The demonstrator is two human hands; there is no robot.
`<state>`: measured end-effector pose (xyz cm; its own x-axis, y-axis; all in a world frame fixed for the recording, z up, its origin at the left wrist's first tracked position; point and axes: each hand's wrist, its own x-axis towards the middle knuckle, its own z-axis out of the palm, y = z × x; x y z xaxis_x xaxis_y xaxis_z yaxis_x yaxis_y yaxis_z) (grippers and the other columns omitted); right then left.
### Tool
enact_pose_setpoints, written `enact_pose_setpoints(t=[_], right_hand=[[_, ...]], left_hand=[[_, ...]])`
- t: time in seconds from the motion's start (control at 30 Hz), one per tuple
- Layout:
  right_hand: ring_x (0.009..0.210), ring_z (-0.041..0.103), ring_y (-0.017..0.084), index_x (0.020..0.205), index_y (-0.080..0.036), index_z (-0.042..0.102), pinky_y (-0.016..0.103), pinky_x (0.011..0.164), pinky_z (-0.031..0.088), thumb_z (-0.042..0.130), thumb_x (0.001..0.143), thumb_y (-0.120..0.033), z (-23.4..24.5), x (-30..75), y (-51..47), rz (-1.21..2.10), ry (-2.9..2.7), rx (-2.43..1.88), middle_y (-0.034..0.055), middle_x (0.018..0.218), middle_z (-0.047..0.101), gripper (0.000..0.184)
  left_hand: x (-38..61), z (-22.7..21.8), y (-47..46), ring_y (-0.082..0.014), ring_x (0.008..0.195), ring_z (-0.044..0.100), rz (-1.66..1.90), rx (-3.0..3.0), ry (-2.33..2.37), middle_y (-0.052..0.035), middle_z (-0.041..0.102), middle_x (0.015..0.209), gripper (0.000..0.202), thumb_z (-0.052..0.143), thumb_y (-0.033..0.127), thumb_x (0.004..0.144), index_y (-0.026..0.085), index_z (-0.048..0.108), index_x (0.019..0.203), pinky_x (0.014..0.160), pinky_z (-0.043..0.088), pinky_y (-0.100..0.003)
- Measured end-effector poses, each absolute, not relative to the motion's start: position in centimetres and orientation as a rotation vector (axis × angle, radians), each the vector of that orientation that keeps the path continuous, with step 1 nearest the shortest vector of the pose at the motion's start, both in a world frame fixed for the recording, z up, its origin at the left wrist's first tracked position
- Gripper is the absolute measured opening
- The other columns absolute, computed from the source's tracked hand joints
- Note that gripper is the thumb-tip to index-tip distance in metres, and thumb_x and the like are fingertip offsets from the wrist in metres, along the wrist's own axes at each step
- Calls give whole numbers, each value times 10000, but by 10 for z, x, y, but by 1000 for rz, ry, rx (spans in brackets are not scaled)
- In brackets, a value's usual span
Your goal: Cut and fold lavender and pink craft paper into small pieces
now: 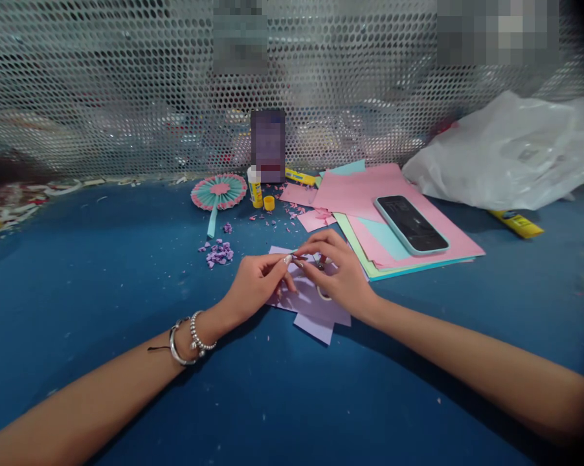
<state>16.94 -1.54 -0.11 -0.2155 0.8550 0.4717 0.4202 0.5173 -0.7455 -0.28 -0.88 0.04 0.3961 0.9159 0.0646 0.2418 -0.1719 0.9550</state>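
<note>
My left hand (257, 285) and my right hand (333, 272) meet over lilac paper sheets (316, 310) lying on the blue table. Both hands have their fingers pinched together on a tiny piece between the fingertips that is too small to name. The left wrist wears silver and bead bracelets (189, 340). A small pile of lilac paper bits (219, 252) lies just left of the hands. Behind them stand an open glue stick (256, 188) and its yellow cap (269, 203).
A pink-and-teal folded paper fan (219, 192) lies at the back. A stack of pink, teal and green paper (370, 194) carries a phone (411, 224). A white plastic bag (510, 149) and a yellow glue stick (516, 222) lie at the right. Perforated mesh (127, 84) closes the back.
</note>
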Motion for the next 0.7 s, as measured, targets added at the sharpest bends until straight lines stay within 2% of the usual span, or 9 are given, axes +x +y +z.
enact_pose_setpoints(t=[0.7], right_hand=[[871,523,144,914,-223,620,252,610,458,522,831,-211,-2,170,-15,568,-1849,-1064,40,918,508,129]], left_hand=[[-3,0,-7,-75,448,535,823,1524,972,-49,681,637,307,448,321,880,142,692,833,466,445,-185]])
